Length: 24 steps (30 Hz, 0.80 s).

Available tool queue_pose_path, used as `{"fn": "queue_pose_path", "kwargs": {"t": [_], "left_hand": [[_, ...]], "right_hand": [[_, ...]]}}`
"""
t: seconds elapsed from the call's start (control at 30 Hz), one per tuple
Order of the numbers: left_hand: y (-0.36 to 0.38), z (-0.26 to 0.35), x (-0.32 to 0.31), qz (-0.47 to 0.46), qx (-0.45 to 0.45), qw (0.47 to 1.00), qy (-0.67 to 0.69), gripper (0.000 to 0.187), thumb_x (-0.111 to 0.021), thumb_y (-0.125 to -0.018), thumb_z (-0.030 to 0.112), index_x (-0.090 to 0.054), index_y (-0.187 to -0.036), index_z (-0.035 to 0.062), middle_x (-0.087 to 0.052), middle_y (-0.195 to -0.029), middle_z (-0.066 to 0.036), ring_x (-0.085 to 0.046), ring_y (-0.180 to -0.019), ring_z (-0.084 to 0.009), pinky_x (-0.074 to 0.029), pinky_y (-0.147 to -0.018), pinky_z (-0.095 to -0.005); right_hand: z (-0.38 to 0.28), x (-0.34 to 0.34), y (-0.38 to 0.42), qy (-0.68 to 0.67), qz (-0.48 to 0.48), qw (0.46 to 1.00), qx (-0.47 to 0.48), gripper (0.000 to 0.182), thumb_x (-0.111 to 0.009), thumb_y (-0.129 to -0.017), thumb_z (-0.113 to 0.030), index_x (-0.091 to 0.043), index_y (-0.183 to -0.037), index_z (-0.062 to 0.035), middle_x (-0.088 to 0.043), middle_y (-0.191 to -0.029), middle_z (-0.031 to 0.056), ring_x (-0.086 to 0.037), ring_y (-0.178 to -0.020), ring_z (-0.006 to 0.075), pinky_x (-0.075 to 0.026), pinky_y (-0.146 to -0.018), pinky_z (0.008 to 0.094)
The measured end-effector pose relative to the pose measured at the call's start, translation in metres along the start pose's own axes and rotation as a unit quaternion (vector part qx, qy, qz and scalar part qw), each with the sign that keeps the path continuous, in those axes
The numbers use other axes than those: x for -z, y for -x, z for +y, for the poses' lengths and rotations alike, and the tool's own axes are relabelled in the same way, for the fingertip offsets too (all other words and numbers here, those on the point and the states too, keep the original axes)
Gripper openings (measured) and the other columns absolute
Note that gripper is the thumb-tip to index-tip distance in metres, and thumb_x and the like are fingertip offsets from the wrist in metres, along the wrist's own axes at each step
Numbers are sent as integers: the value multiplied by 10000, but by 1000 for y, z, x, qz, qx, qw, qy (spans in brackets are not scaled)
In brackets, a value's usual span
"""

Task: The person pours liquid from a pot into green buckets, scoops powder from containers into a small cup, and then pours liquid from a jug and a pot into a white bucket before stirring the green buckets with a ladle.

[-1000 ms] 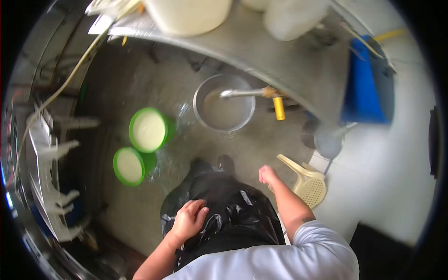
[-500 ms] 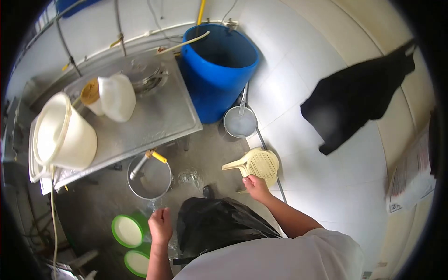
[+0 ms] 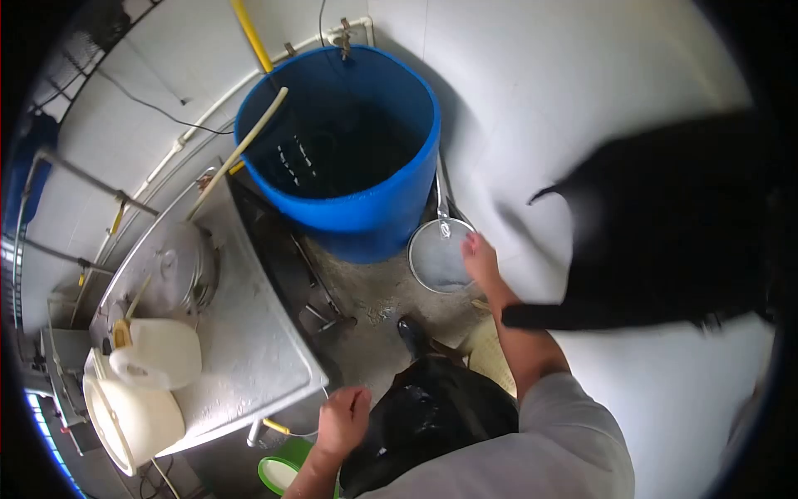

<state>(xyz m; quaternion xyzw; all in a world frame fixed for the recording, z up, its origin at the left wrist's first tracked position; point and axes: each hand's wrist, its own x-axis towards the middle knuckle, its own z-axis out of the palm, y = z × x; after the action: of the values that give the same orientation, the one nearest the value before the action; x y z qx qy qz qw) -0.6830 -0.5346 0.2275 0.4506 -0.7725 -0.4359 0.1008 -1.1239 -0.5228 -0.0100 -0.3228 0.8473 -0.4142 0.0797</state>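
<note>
My left hand (image 3: 344,421) is loosely closed in front of the dark apron (image 3: 428,407), near the corner of the steel counter, with nothing showing in its fingers. My right hand (image 3: 480,259) has its fingers curled at the right edge of a round, long-handled metal pan (image 3: 438,258) with a pale grey inside. The pan's handle leans up between the wall and a big blue barrel (image 3: 357,218), which holds dark water. Below my right forearm is part of a cream plastic seat (image 3: 490,359); my arm and body hide the rest.
On the steel counter (image 3: 241,345) at left stand a white bucket (image 3: 150,424) and a white jug (image 3: 170,353). A pale hose (image 3: 249,143) hangs into the barrel. A green-rimmed tub (image 3: 287,457) sits low at left; a black apron (image 3: 665,224) hangs at right.
My view has turned and come closer to the blue barrel. My right hand has gone from over the cream seat to the pan's edge. The pot with the yellow-handled tool is largely out of sight.
</note>
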Motion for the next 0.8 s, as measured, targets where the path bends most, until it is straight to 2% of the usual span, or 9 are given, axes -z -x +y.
{"fn": "queue_pose_path", "kwargs": {"t": [0.17, 0.23, 0.3, 0.33, 0.37, 0.53, 0.7, 0.77, 0.8], "left_hand": [[-67, 7, -11, -31, 96, 995, 10, 139, -684, -933, 154, -717, -945, 19, -722, -882, -184, -716, -839, -371, -565, -738, -411], [-71, -10, -14, -40, 142, 989, 3, 143, -691, -929, 156, -718, -950, 18, -725, -884, -182, -717, -838, -363, -567, -740, -410], [-70, -19, -15, -49, 195, 979, -15, 186, -677, -935, 160, -732, -984, -10, -713, -816, -163, -709, -745, -254, -542, -693, -359], [-76, -8, -12, -68, 264, 962, -15, 202, -683, -933, 178, -738, -996, -6, -719, -830, -158, -713, -771, -250, -544, -707, -350], [-78, -11, -13, -60, 273, 960, -16, 202, -683, -933, 178, -738, -996, -6, -719, -830, -158, -713, -771, -250, -544, -707, -350], [-53, -32, -13, -37, 243, 969, 2, 195, -682, -933, 192, -732, -996, 15, -721, -857, -163, -713, -792, -282, -552, -718, -365], [-30, -7, 14, -36, 238, 970, 30, 171, -686, -933, 183, -721, -971, 20, -728, -910, -186, -710, -859, -375, -569, -757, -425], [-14, -4, 22, 0, 219, 975, 39, 174, -685, -932, 182, -721, -979, 18, -728, -917, -190, -707, -864, -381, -568, -760, -429], [-1, -4, 25, 7, 205, 978, 42, 182, -682, -939, 186, -722, -993, 17, -727, -902, -182, -715, -855, -351, -569, -754, -415]], "right_hand": [[30, -86, -182, 64, -104, 981, -153, 532, -692, -935, -336, -577, -1344, -17, -693, -1211, 227, -677, -1140, 352, -524, -974, 428], [77, -137, -233, 55, -29, 992, -107, 470, -679, -907, -291, -601, -1272, -5, -681, -1187, 281, -658, -1129, 428, -509, -976, 467], [127, -178, -281, 54, -63, 991, -108, 547, -681, -899, -281, -562, -1337, 24, -663, -1215, 303, -640, -1160, 445, -492, -997, 474], [198, -218, -308, -206, -122, 964, -116, 556, -670, -911, -230, -521, -1369, 48, -655, -1228, 305, -626, -1179, 453, -482, -1012, 478], [191, -218, -311, -132, -121, 976, -121, 547, -668, -914, -224, -520, -1364, 51, -654, -1226, 304, -626, -1178, 453, -482, -1012, 480], [117, -189, -269, -30, -44, 995, -86, 504, -657, -927, -194, -515, -1336, 64, -654, -1216, 300, -625, -1172, 454, -480, -1009, 488], [33, -86, -156, 25, 92, 995, 43, 361, -646, -928, -105, -522, -1222, 63, -659, -1145, 285, -651, -1100, 423, -507, -943, 472], [-14, -44, -95, -164, 17, 985, -57, 275, -654, -902, -66, -539, -1130, 34, -652, -1082, 243, -662, -1006, 372, -524, -866, 435], [-41, -23, -65, -100, -11, 994, 43, 231, -652, -896, -50, -548, -1091, 16, -645, -1035, 220, -660, -963, 348, -524, -836, 417]]}}
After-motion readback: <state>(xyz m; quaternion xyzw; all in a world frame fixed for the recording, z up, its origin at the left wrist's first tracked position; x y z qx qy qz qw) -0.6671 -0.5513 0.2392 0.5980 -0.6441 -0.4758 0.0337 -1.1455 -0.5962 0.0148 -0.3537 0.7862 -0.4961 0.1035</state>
